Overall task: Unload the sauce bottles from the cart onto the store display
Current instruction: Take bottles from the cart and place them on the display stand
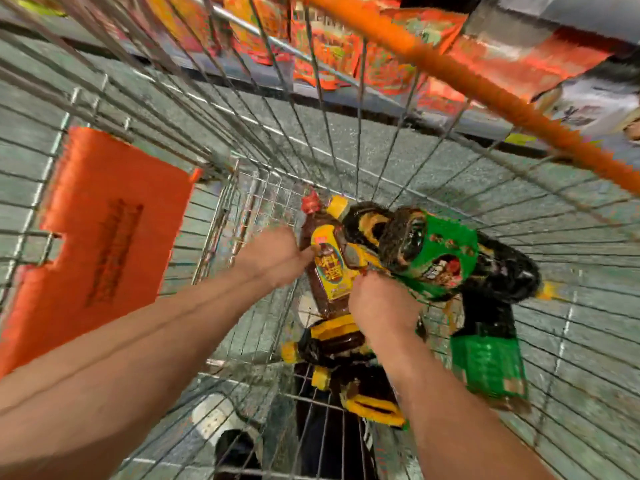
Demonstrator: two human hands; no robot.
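Note:
Both my arms reach down into a wire shopping cart point(242, 188). My left hand point(273, 254) grips the side of a brown sauce bottle with a yellow label and red cap point(327, 261). My right hand point(381, 306) grips a dark bottle with a green label point(440, 258), raised a little above the pile. Beneath them lie several more dark bottles: one with a yellow cap point(322, 344), another with a yellow label point(367, 396), and one with a green label point(488, 362) on the cart floor.
An orange plastic flap point(104, 230) hangs on the cart's left side. The orange cart rim point(485, 91) runs across the upper right. Beyond the wires stands a shelf with red and orange packets point(332, 46). Grey floor and my shoes point(221, 420) show below.

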